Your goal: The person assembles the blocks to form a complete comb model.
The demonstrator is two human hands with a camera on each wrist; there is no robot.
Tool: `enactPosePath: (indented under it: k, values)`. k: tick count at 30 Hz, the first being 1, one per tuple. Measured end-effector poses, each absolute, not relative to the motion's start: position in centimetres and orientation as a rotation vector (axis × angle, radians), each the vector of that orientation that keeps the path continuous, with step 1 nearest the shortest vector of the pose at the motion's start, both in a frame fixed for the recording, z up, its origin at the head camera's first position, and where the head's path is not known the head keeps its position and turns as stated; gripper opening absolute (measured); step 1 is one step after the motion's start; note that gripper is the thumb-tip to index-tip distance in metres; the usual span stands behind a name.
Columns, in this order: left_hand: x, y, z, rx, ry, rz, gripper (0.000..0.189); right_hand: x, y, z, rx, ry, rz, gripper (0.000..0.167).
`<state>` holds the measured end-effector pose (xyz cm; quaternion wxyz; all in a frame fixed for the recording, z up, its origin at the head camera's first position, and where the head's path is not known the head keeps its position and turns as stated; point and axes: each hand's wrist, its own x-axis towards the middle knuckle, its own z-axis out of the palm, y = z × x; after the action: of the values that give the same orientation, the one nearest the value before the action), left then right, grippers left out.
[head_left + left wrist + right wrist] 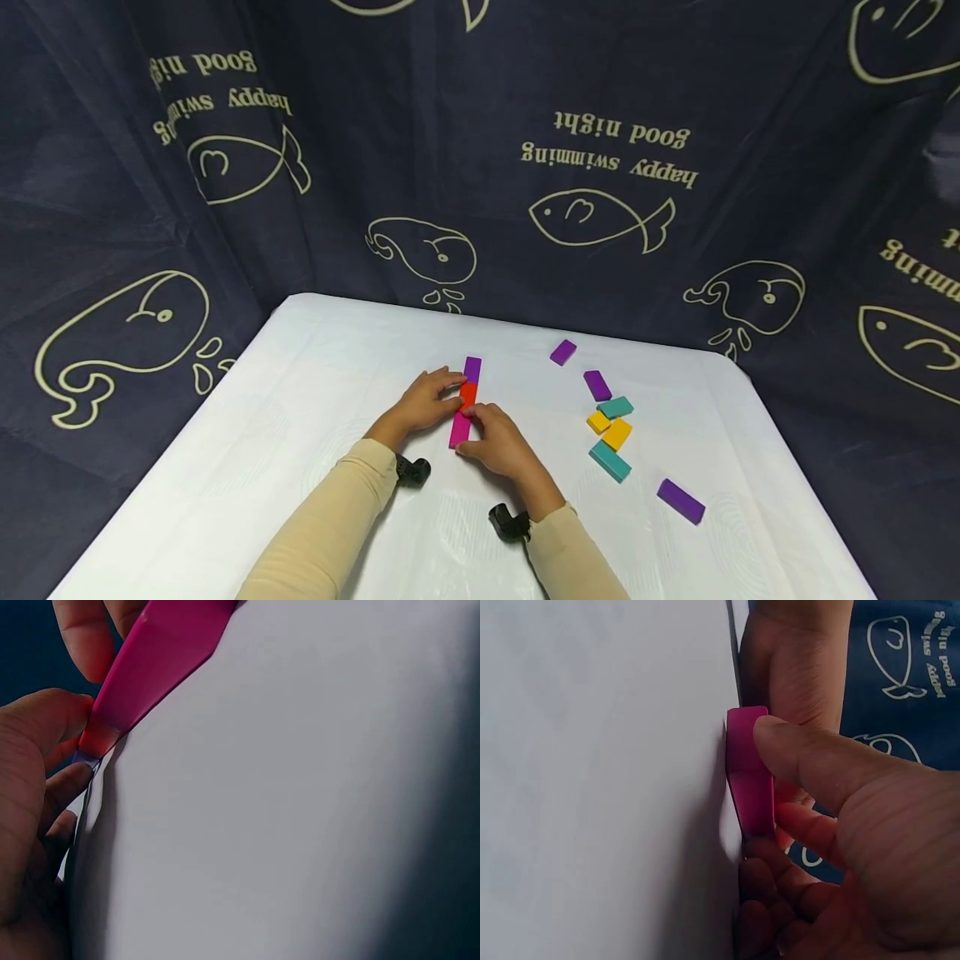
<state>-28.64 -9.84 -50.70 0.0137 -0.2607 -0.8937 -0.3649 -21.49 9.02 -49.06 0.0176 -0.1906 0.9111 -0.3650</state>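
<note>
Three blocks lie end to end in a row on the white table: a purple block (472, 369) farthest, a red block (468, 395) in the middle and a magenta block (460, 431) nearest. My left hand (426, 402) holds the red block from the left, thumb near its close end and a fingertip by the purple joint. My right hand (501, 442) grips the magenta block lengthwise. In the right wrist view its thumb (802, 750) presses the near end of the magenta block (751, 776), with fingers at the far end. Fingers partly cover the red block.
Right of the row lie loose blocks: two purple ones (563, 352) (597, 385) farther back, teal blocks (617, 407) (610, 461) around yellow blocks (598, 422) (617, 434), and a purple block (681, 502) nearer the right front. A dark printed curtain (495, 167) hangs behind the table (360, 350).
</note>
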Motion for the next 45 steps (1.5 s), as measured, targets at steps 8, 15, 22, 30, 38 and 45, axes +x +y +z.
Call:
enactPosePath:
  k: [8,15,22,30,38,45]
  values:
    - [-28.8,-10.1,-50.8,-0.83,-2.769,-1.127,0.042,-21.6,8.9,-48.7,-0.571,2.827,-1.125,0.048]
    - [-28.9,-10.3,-50.7,-0.814,-2.778,-1.141,0.043,-21.9,8.8,-48.9,-0.544,2.819,-1.16,0.046]
    - [-27.9,-10.5,-50.8,-0.82,-2.789,-1.214,0.044,-21.8,8.9,-48.8,-0.493,2.806,-1.187,0.045]
    - [-26.2,-10.9,-50.9,-0.864,-2.805,-1.224,0.048,-21.6,9.1,-48.8,-0.475,2.793,-1.22,0.042]
    - [-25.6,-10.9,-50.9,-0.885,-2.791,-1.17,0.047,-21.6,9.4,-48.9,-0.422,2.721,-1.303,0.04]
    - [-25.5,-10.9,-50.8,-0.878,-2.798,-1.152,0.046,-21.7,9.7,-48.6,-0.422,2.653,-1.366,0.039]
